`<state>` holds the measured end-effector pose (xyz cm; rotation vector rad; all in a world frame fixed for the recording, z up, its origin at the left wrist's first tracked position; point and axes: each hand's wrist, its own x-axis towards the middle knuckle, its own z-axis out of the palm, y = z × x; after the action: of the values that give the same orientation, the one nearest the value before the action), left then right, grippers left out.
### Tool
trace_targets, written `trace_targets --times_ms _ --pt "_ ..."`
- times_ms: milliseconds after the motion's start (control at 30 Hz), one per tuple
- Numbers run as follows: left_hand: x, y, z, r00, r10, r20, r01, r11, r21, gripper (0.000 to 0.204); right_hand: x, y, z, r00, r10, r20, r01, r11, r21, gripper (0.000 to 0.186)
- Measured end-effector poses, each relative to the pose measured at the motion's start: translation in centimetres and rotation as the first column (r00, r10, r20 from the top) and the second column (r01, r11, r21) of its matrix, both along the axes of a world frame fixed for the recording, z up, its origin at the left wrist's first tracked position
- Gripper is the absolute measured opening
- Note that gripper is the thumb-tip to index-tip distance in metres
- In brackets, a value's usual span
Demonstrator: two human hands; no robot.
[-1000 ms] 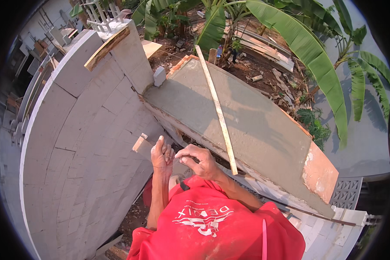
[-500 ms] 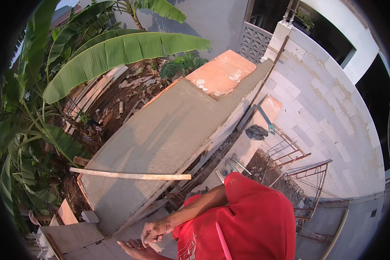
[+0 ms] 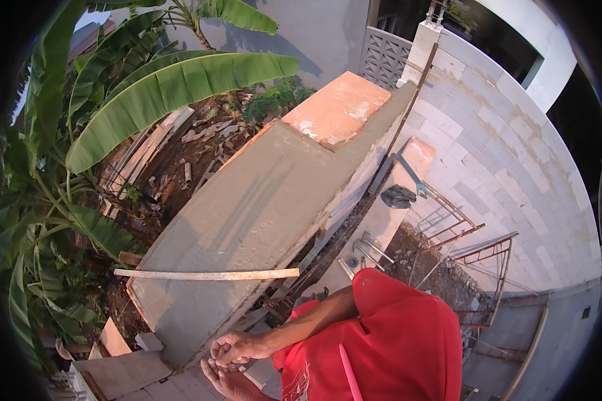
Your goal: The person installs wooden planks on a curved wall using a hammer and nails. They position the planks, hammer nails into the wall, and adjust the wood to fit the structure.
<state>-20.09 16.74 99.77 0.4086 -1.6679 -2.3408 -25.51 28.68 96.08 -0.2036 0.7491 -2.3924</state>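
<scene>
Both hands are held close together in front of my red shirt (image 3: 394, 341), beside the near end of a slab of wet grey mortar (image 3: 247, 194). My right hand (image 3: 237, 347) has its fingers curled in, thumb against fingertips; anything between them is too small to make out. Just below it, my left hand (image 3: 231, 382) has its fingers stretched out, their tips close to the right hand's fingers. A long thin wooden batten (image 3: 207, 274) lies across the slab just beyond the hands. A pink strip (image 3: 349, 371) runs down the shirt front.
Orange-faced board (image 3: 344, 107) lies at the slab's far end. On a lower plank to the right are a handsaw (image 3: 411, 175) and a black plastic bag (image 3: 398, 196). Rusty metal frames (image 3: 485, 267) stand by the pale block wall (image 3: 508, 154). Banana leaves (image 3: 180, 87) overhang the left.
Both hands have come up slightly, and the left hand's fingers are now nearer the right hand's. The view has shifted a little; the batten still lies on the slab.
</scene>
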Motion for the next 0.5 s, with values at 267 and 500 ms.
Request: trace_targets --times_ms 267,500 --pt "2.3 -1.7 1.2 0.979 0.113 0.167 -0.039 0.919 -0.391 0.049 0.1 -0.1 -1.3 0.994 -0.01 0.105 -0.001 0.994 0.106 0.021" --pt "1.9 -2.3 1.4 0.978 0.054 0.203 0.011 0.952 -0.305 0.043 0.3 -0.2 -1.9 0.993 0.109 0.045 -0.116 0.968 0.224 0.024"
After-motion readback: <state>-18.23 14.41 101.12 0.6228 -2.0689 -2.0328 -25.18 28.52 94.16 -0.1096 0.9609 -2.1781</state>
